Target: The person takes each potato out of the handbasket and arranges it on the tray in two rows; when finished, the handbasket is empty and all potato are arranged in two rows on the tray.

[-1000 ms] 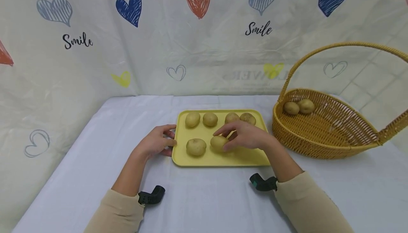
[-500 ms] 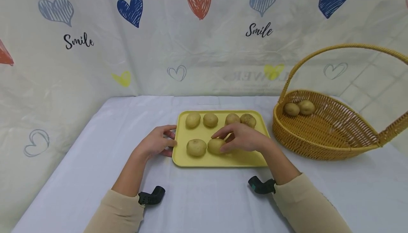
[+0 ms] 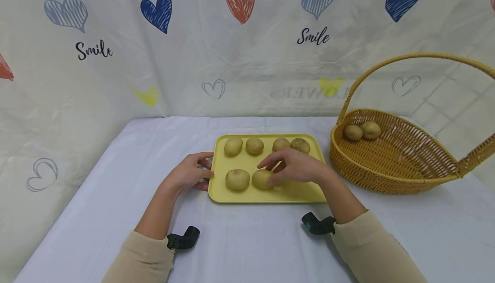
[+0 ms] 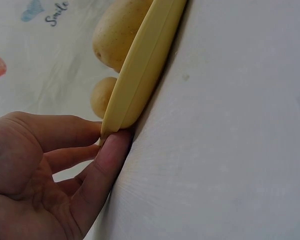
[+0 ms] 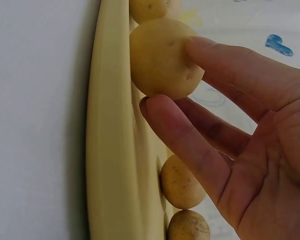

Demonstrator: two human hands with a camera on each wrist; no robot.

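My right hand (image 3: pixel 295 167) pinches a potato (image 3: pixel 261 179) that sits at the front middle of the yellow tray (image 3: pixel 297 195). In the right wrist view, the thumb and a finger touch this potato (image 5: pixel 162 60) from two sides. At the tray's left edge is my left hand (image 3: pixel 187 172). The left wrist view shows its thumb and fingers gripping the tray's rim (image 4: pixel 135 95). Just left of the pinched potato lies another potato (image 3: pixel 237 179). Several more, among them a round potato (image 3: pixel 255 146), line the tray's back edge, partly covered by my right hand.
Right of the tray stands a wicker basket (image 3: pixel 386 179) with a tall arched handle (image 3: pixel 417 55). Two potatoes (image 3: pixel 353 132) lie inside at its left end. White cloth (image 3: pixel 247 240) covers the table, and a heart-printed sheet (image 3: pixel 185 59) hangs behind.
The pinched potato has shifted slightly left and toward me with my right hand, closer to its neighbour, then stayed put. My left hand has kept its place on the tray.
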